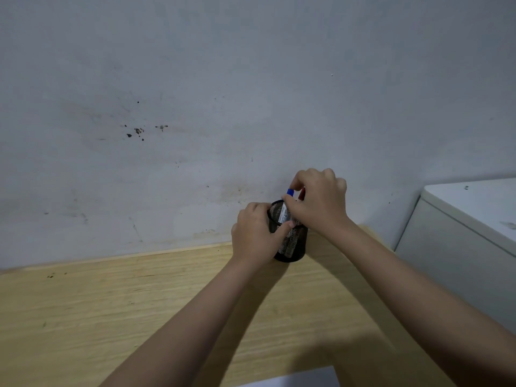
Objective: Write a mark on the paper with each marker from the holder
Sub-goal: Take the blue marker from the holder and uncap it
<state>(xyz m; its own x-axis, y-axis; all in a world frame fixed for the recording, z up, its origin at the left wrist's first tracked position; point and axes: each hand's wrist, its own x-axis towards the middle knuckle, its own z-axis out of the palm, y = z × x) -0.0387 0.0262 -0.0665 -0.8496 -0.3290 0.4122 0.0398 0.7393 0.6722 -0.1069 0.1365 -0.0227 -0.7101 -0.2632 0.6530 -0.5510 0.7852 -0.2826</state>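
The marker (285, 209) carries a white label with small dark print, too fine and blurred to read; its cap is blue and its barrel stands tilted in the holder (290, 241), the cap end rising above the rim. The holder is a round cup of black wire mesh with a solid dark rim and base, standing upright on the desk (111, 308) close to the wall (223, 93). The left hand (255, 236) wraps the holder's left side, fingers curled on the mesh and the thumb laid across its front. The right hand (318, 199) is over the holder's mouth, its thumb and fingers closed in a pinch on the marker near the cap; a sliver of red shows just behind them, too hidden to name. The desk is pale wood-grain laminate, matte, with a few dark specks. The wall is flat grey-white paint, scuffed and dotted with dark spots. A corner of white paper (307, 378) lies at the near edge, well apart from the holder. To the right stands a smooth off-white cabinet (460, 241) with rounded edges.
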